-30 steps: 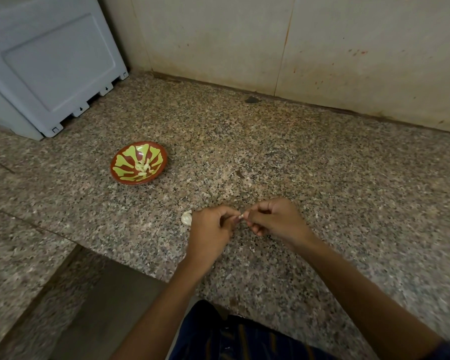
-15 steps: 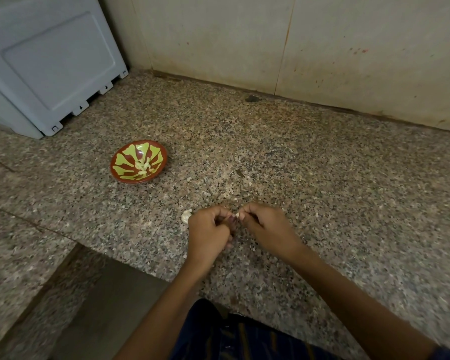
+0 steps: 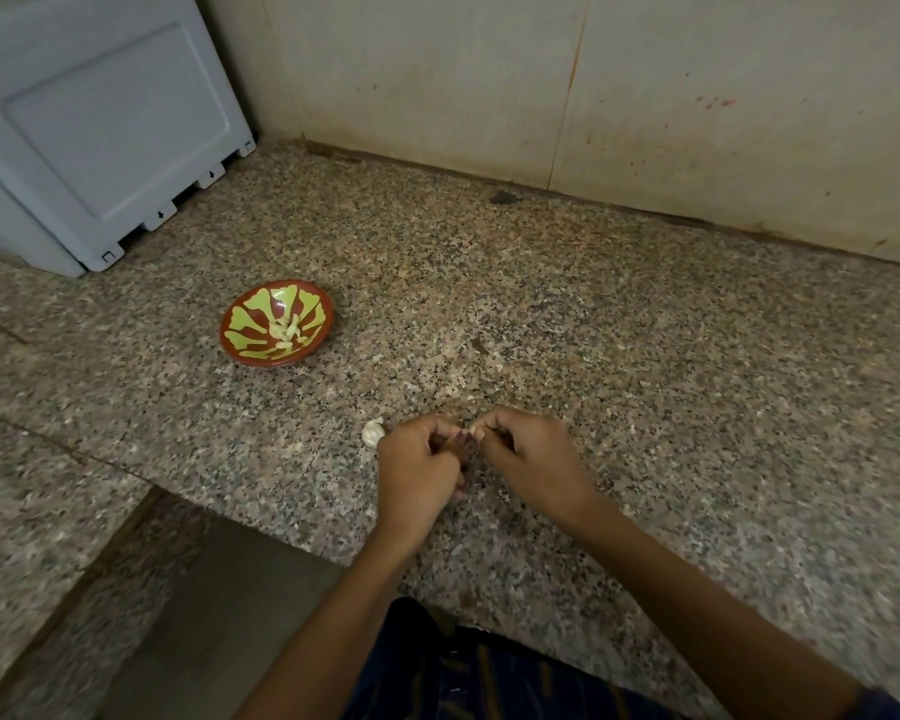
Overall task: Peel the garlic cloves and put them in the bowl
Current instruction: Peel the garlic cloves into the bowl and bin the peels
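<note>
Both my hands meet over the granite counter near its front edge. My left hand and my right hand pinch one small garlic clove between their fingertips; only a pale sliver of it shows. A white piece of garlic lies on the counter just left of my left hand. Farther back on the left stands a red bowl with a yellow-green pattern, holding several peeled cloves.
A grey-blue appliance stands at the back left corner. A tiled wall runs along the back. Left of my arms the counter's front edge steps inward above a lower floor area. Small skin flecks lie beyond my hands.
My hands have stayed together on the clove, with small finger shifts; my right hand has turned a little. The bowl and the loose garlic piece have not moved.
</note>
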